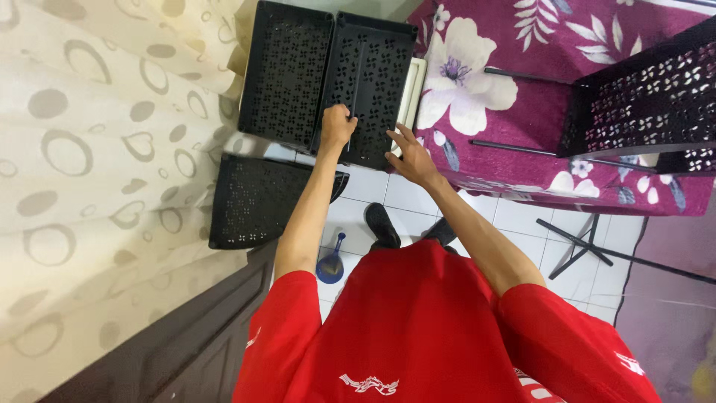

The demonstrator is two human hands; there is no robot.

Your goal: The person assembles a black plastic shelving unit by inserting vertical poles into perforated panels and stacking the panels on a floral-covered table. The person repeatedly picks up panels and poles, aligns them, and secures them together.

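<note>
Left hand (337,124) is seen closed in a fist on the lower edge of a black perforated plastic panel (369,86), with a thin pale stick-like item seemingly pinched in it; what that item is cannot be told. Right hand (409,155) is held with fingers spread, its fingertips laid against the lower right corner of the same panel. This panel is stood upright on the white tiled floor (514,224), touching a second black panel (287,75) on its left and leaning just beside the bed covered in a magenta flowered blanket (514,97).

Such a panel is judged to be light and fairly stiff, though some flex may be expected because of the cut-out pattern. Its smooth plastic could slip in the grip, so the solid rim or a corner is judged the best place to be taken hold of, rather than the thin lattice.

Both arms are extended forward and slightly downward from red sleeves, the left nearly straight, the right bent a little at the wrist. A third black panel (257,198) is leaned lower down by the patterned cream curtain (89,149), and a black basket-like piece (641,97) is rested on the bed. A small blue tool (331,263) is seen on the floor.
</note>
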